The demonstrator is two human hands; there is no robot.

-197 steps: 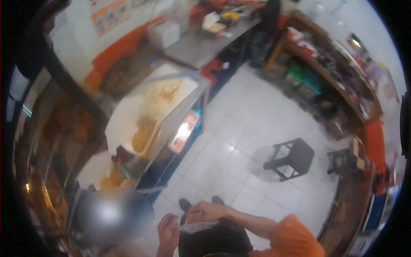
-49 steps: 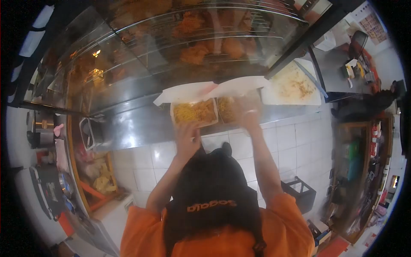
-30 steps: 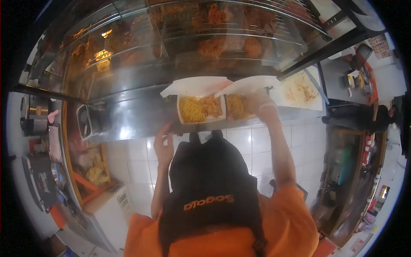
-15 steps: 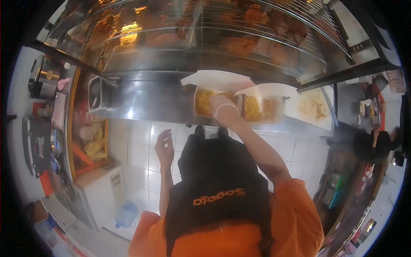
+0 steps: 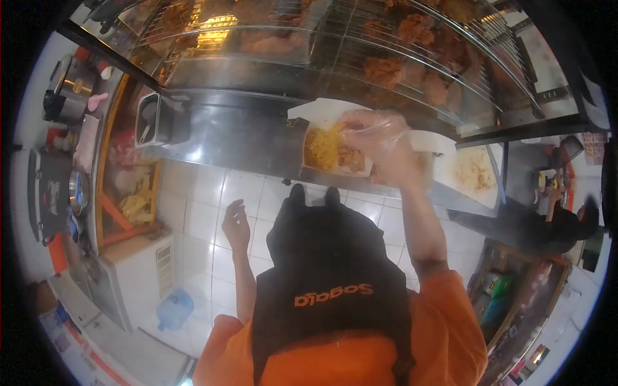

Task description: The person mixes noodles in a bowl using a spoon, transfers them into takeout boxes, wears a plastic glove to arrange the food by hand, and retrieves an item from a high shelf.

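Observation:
My right hand, in a clear plastic glove, is above an open white takeaway box. Its fingertips are pinched around a bit of yellow shredded food. More yellow food fills the left part of that box, with a paler brown piece beside it. A second open box stands to the right, largely covered by my right hand and forearm. My left hand hangs bare over the floor, fingers loosely curved and apart, holding nothing.
A steel counter runs under a glass cabinet with racks of fried food. At the left end is a metal container; at the right, a white board with brown crumbs. Another person is at far right. A blue water bottle stands on the floor.
My right hand has lifted out of the left box and shifted right, with yellow food at its fingertips. My left hand has dropped slightly down and left. The whole view has shifted a little.

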